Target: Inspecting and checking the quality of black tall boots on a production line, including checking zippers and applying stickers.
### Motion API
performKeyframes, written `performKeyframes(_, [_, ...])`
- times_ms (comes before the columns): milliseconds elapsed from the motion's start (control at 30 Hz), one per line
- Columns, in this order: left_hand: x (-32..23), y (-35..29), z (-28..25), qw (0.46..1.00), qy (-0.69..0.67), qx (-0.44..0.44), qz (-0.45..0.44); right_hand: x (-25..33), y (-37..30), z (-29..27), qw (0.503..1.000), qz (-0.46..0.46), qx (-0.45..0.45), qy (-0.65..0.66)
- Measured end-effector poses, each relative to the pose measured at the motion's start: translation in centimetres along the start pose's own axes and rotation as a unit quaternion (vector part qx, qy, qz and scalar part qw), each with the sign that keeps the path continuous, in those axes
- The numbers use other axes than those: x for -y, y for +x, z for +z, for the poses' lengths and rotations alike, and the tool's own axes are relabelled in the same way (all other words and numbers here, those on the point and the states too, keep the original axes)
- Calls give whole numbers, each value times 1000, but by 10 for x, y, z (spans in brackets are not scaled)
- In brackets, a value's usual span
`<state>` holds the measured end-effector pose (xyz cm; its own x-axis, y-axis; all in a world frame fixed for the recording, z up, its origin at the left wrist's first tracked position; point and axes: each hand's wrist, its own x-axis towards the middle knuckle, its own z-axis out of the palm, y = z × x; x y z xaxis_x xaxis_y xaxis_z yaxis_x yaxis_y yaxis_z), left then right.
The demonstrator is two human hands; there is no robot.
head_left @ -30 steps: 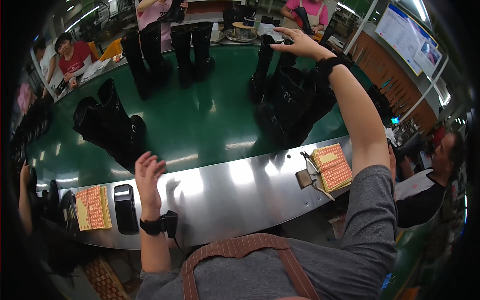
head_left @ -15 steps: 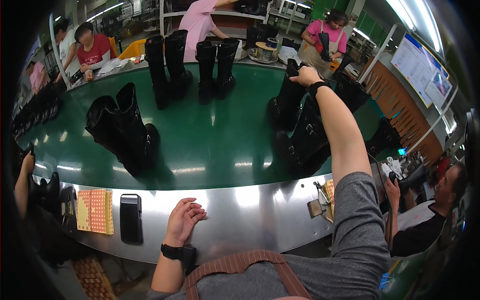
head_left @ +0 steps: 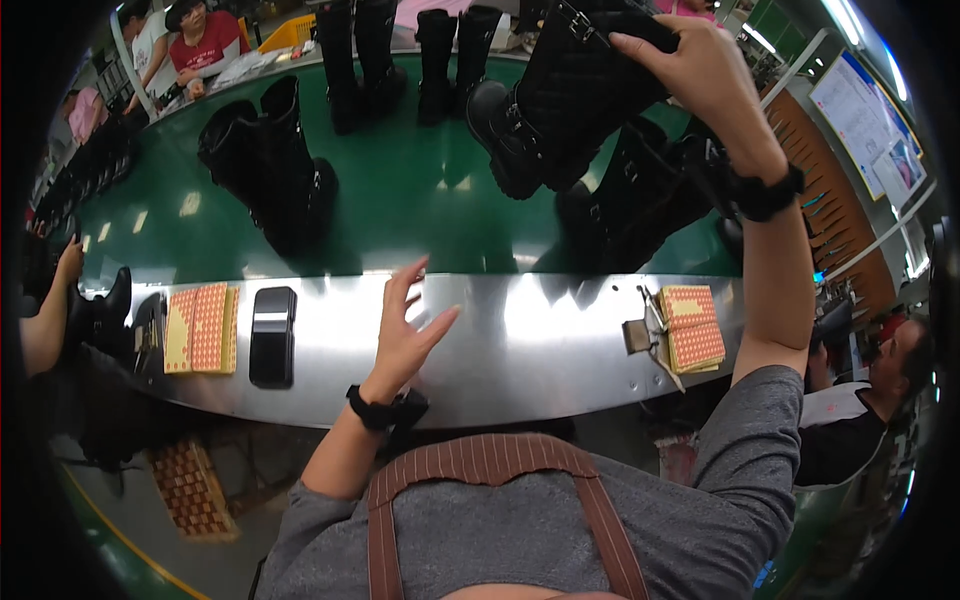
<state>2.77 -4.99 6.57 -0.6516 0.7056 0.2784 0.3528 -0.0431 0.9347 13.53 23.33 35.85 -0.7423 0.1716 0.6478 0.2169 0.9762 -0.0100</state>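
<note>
My right hand (head_left: 705, 75) grips a tall black boot (head_left: 570, 90) by the top of its shaft, fingers closed over the edge. The boot is tilted and held up above the green tabletop, its buckles and thick sole showing; whether a second boot is gripped with it, I cannot tell. My left hand (head_left: 405, 335), fingers spread and holding nothing, hovers over the steel table edge (head_left: 480, 380). More black boots (head_left: 640, 200) stand just beyond my right forearm. Another black pair (head_left: 265, 165) stands left of centre on the green surface (head_left: 400, 220).
Further boots (head_left: 455, 65) stand at the far side. Along the steel edge lie a black phone (head_left: 272, 337), a dotted yellow sheet stack (head_left: 200, 328), another dotted stack (head_left: 692, 328) and small metal tools (head_left: 640, 335). Co-workers are at left, far side and right (head_left: 890, 380).
My right hand has lifted the boot off the green surface and brought it nearer. My left hand has moved forward and its fingers have spread. The view has tilted down.
</note>
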Motion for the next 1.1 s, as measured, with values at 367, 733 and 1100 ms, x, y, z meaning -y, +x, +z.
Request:
performKeyframes(367, [-40,-31,38,999,-25,25,32,96,-186,-17,982,-7,-70,176])
performKeyframes(733, [-18,-80,13,997,50,-31,-53,102,-312,144,778,350,146,502])
performKeyframes(1100, [-20,-80,-11,917,-355,24,-179,104,-321,135,503,448,23,739])
